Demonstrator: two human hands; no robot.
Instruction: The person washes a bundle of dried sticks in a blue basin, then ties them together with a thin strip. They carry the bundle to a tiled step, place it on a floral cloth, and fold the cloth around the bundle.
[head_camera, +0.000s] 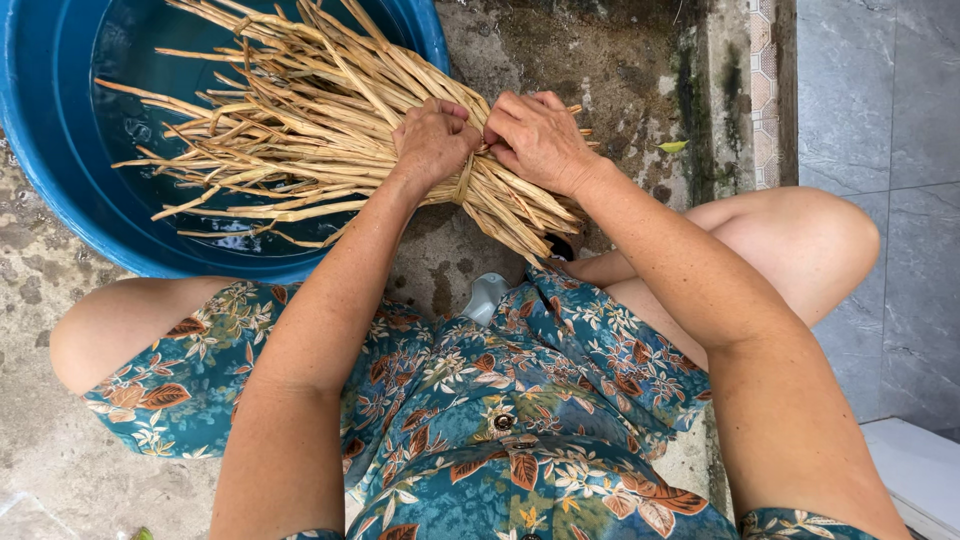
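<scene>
A thick bundle of pale dry straw stalks (300, 120) lies across the rim of a blue basin (60, 170) that holds water. The stalk tips fan out over the water; the cut ends point toward my lap. My left hand (432, 140) grips the bundle near its bound end. My right hand (540, 138) is closed on the bundle just beside it, fingers at a straw tie (464, 180) wound around the stalks. Both hands touch each other at the knuckles.
I squat on stained concrete ground (600, 60), wearing teal floral clothes (520, 400). Grey tiles (880, 100) run along the right, with a white edge (920, 470) at the bottom right. A small green leaf (672, 147) lies on the concrete.
</scene>
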